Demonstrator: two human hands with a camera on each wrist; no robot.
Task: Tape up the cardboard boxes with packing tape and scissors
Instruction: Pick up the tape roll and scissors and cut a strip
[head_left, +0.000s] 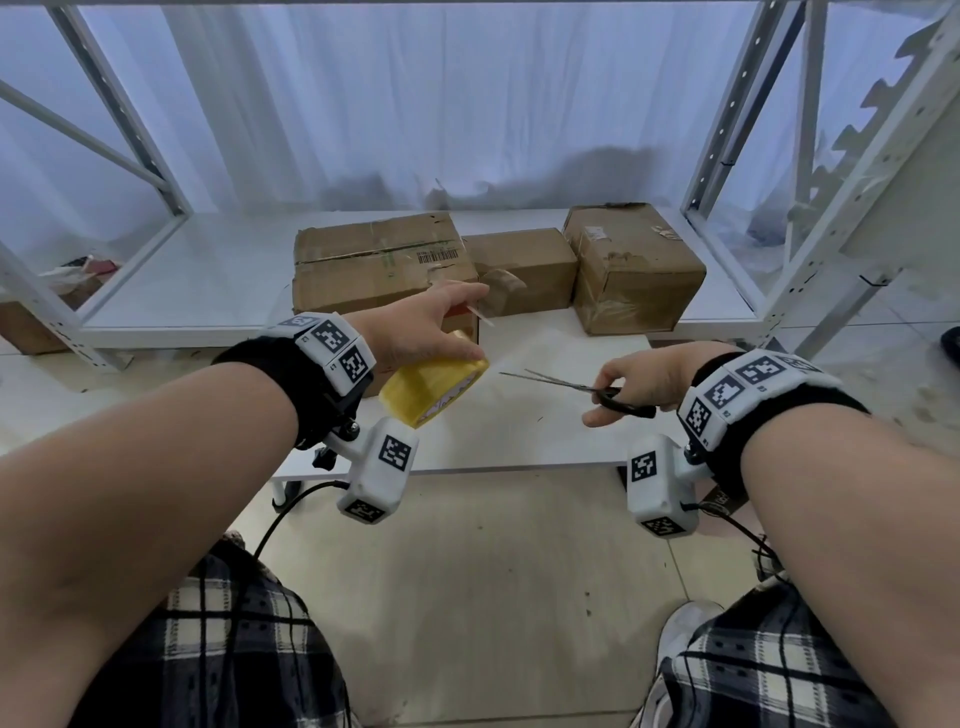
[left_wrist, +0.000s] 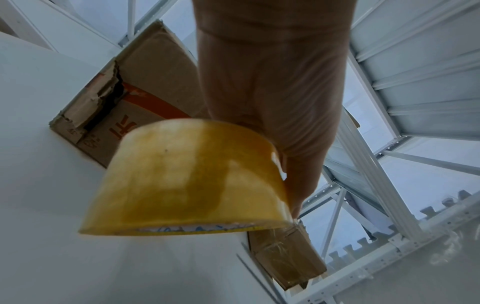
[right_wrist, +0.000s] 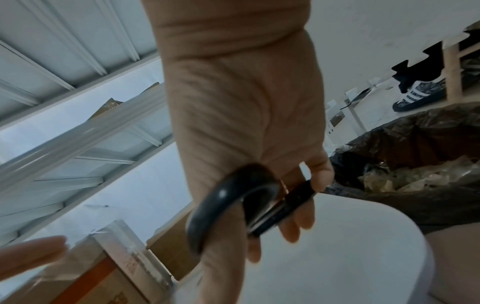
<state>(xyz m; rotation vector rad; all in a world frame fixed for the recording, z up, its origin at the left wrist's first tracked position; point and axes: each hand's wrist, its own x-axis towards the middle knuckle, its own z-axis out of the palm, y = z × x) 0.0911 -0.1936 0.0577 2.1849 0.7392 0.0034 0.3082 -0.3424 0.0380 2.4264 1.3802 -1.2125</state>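
Cool, dim backlight through the curtain (head_left: 363, 104); wrist views blurred, edges warped

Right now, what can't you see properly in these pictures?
- Head view: the left hand hides part of the biggest box; whether a strip runs from the tape roll is unclear.
- Left wrist view: the roll fills the middle and is blurred; print on its core is unreadable.
- Right wrist view: the right hand hides the blades of the scissors.
- Barcode label: too small to read.
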